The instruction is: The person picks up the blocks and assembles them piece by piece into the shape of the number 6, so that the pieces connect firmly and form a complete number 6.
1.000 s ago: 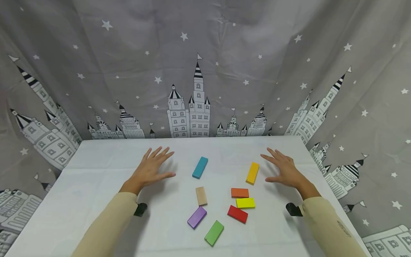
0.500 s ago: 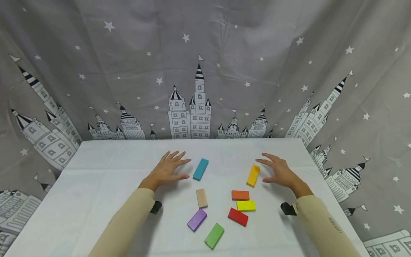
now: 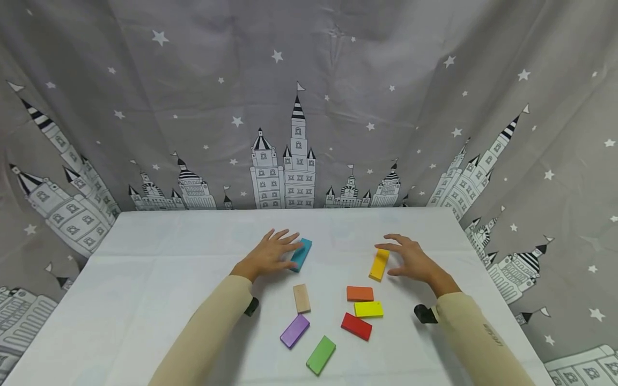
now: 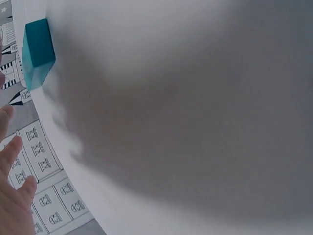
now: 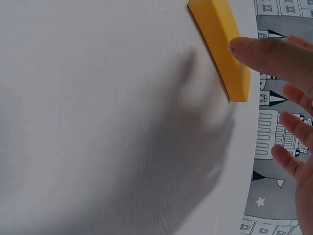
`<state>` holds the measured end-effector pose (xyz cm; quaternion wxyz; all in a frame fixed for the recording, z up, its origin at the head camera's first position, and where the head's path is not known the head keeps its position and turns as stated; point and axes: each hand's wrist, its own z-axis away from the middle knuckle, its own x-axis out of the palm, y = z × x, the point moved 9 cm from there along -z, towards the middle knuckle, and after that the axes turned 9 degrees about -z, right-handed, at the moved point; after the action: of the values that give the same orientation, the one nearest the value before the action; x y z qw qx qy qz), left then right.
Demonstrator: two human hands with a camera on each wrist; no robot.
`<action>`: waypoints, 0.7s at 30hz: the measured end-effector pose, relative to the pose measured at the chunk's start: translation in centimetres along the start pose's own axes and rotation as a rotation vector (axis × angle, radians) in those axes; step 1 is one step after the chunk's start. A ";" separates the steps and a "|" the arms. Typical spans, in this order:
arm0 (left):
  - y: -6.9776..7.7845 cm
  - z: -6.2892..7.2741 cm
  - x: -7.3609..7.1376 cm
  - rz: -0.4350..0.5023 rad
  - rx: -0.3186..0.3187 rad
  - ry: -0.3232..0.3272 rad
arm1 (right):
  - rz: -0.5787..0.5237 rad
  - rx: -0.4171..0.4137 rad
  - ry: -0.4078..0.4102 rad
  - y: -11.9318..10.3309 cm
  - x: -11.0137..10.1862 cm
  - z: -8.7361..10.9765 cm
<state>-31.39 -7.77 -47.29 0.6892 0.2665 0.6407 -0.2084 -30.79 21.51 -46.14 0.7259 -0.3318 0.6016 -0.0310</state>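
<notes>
A blue block (image 3: pixel 301 256) lies at the back middle of the white table; the left hand (image 3: pixel 270 256) hovers at its left side, fingers spread, thumb and index fingertip overlapping it in the head view. In the left wrist view the blue block (image 4: pixel 39 51) sits apart from the visible fingers. Over on the right, the right hand (image 3: pixel 410 258) is beside an amber-yellow block (image 3: pixel 379 265), its index finger reaching across the block's far end. The right wrist view has the thumb (image 5: pixel 266 55) overlapping the amber block (image 5: pixel 222 51). Both hands hold nothing.
Nearer the front lie more blocks: natural wood (image 3: pixel 301 298), purple (image 3: pixel 294 331), green (image 3: pixel 321 355), orange (image 3: pixel 359 294), bright yellow (image 3: pixel 368 309) and red (image 3: pixel 356 326). A grey curtain (image 3: pixel 207 75) with castles and stars hangs behind the white table (image 3: pixel 145 300).
The left hand has moved right, up to the blue block. The right hand has moved left, to the amber block, its fingers drawing closer together. The blocks stay put.
</notes>
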 end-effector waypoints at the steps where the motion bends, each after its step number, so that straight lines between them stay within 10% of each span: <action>1: 0.1 -0.2 0.1 -0.007 0.006 -0.006 | -0.005 -0.001 -0.005 -0.1 0.1 -0.1; 21: 0.2 -0.6 1.4 -0.132 0.012 -0.048 | 0.033 -0.037 -0.059 -0.4 1.9 -1.1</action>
<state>-31.62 -7.19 -48.69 0.6874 0.2227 0.6391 -0.2636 -31.16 19.90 -47.62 0.7374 -0.3360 0.5859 0.0018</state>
